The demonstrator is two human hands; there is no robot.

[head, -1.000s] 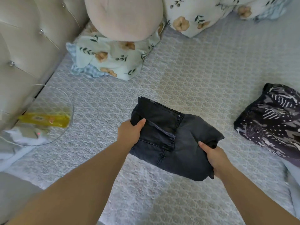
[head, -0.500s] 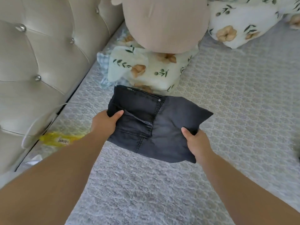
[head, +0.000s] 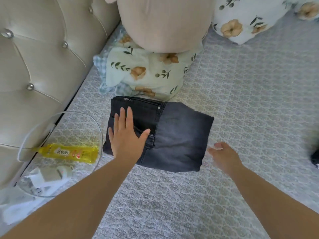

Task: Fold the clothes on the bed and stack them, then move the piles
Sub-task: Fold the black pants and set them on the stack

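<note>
My right hand [head: 224,156] is smeared by motion blur, so I cannot tell how its fingers lie. My left hand [head: 126,135] hides part of the folded black jeans [head: 176,137]. A dark garment [head: 315,156] is cut off by the right edge. The yellow bottle [head: 69,152] label is too small to read.

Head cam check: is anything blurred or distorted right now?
Head view: the right hand is motion-blurred; the left hand lying flat on the folded dark jeans is sharp. Wide-angle bending curves the headboard. Daylight is soft and even.
</note>
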